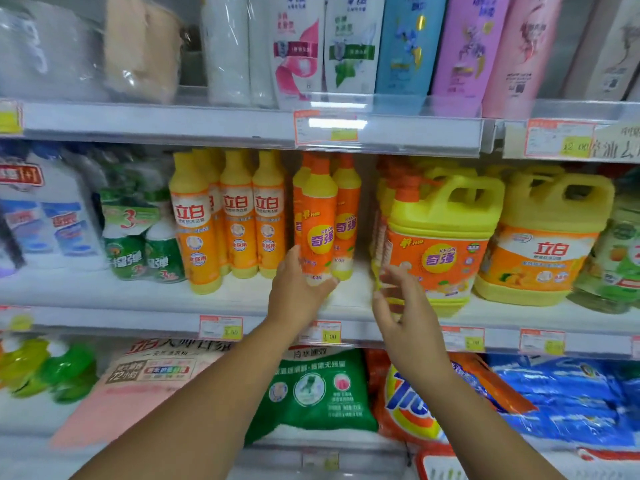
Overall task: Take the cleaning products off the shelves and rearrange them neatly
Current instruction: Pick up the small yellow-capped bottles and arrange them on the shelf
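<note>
On the middle shelf (pixel 138 296) my left hand (pixel 298 289) grips the base of a slim orange and yellow dish soap bottle (pixel 318 216), which stands upright at the front of a small group of like bottles (pixel 346 216). My right hand (pixel 405 313) hovers with spread, relaxed fingers just in front of the lower left corner of a big yellow jug with an orange label (pixel 446 237). It holds nothing. To the left stands a row of yellow bottles with orange labels (pixel 235 216).
A second yellow jug (pixel 547 237) stands right of the first. Green spray bottles (pixel 145 237) and white bottles (pixel 48 216) fill the left. Shampoo bottles (pixel 408 46) line the top shelf. Detergent bags (pixel 318 389) lie on the bottom shelf. Price tags (pixel 221 327) line the shelf edges.
</note>
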A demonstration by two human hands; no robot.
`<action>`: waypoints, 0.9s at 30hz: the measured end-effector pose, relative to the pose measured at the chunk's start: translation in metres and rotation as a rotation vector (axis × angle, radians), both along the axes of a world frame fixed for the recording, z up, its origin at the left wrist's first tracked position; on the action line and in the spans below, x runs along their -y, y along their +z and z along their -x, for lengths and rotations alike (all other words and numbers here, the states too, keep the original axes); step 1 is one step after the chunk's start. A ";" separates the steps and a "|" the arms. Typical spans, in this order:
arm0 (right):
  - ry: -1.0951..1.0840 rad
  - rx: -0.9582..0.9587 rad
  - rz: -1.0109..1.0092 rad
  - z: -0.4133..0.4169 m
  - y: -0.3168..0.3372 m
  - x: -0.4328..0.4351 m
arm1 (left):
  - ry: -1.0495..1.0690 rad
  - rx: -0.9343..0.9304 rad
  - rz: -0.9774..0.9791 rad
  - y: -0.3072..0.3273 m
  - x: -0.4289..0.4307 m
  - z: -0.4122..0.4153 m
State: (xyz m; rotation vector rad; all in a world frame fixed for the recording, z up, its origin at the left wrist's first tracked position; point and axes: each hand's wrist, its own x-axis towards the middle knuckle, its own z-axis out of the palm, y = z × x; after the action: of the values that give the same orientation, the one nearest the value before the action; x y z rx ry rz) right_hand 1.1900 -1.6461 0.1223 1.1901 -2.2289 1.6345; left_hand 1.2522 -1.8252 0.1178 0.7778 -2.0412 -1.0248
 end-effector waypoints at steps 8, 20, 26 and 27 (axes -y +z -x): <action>0.011 0.141 -0.047 0.002 -0.014 0.012 | 0.052 -0.096 0.043 -0.012 0.023 0.024; 0.369 0.129 0.059 -0.062 0.069 -0.026 | -0.190 -0.007 0.214 -0.001 -0.083 -0.086; 0.340 0.255 0.059 -0.084 0.076 -0.062 | -0.387 0.043 -0.228 -0.011 -0.141 -0.135; 0.365 0.342 0.057 -0.087 0.073 -0.070 | -0.449 0.067 -0.362 -0.013 -0.147 -0.144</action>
State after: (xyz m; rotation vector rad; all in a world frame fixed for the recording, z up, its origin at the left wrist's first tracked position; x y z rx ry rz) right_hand 1.2769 -1.5766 0.1958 1.4674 -2.2260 2.1715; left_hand 1.3964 -1.6778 0.1045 0.5389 -2.1690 -1.6734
